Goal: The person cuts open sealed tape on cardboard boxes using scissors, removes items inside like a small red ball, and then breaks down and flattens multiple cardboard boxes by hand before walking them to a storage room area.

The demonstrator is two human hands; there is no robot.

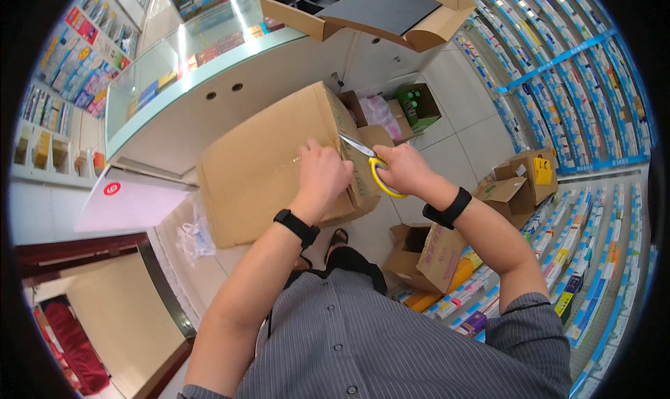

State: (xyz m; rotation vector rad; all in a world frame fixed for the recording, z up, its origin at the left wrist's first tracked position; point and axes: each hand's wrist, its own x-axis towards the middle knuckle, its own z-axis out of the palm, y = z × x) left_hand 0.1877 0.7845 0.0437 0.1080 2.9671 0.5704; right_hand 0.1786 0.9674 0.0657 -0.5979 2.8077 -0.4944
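Observation:
A large brown cardboard box (256, 158) stands before me, with clear tape across its top. My right hand (405, 168) grips a pair of scissors (381, 176) with yellow handles. Their metal blades point up and left, with the tips at the box's right edge; I cannot tell whether they touch it. On or just above the box top is my left hand (323, 171), its fingers bent and partly blurred. Whether this hand pinches the tape or holds nothing cannot be made out.
Behind the box runs a glass-topped display counter (209, 87). An opened carton (439, 27) with black inserts lies on it. Smaller open boxes (437, 255) sit on the tiled floor at right, beside shelves of packaged goods (565, 85). A plastic bag (196, 234) lies left of the large box.

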